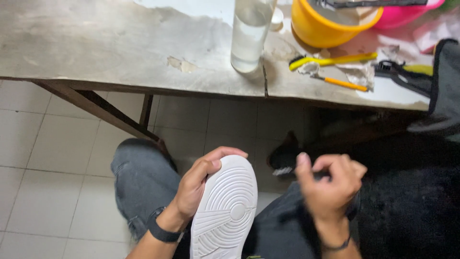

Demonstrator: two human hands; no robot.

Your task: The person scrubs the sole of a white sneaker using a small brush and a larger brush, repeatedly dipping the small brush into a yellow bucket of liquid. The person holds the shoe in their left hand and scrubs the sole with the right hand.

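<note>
Two hands, right hand (pixel 330 184) blurred, shoe (pixel 225 211) cropped

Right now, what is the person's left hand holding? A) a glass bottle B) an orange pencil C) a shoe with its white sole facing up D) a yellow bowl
C: the left hand wraps around the toe end of the shoe, whose white ridged sole faces the camera, while the bowl, bottle and pencil sit untouched on the table.
</note>
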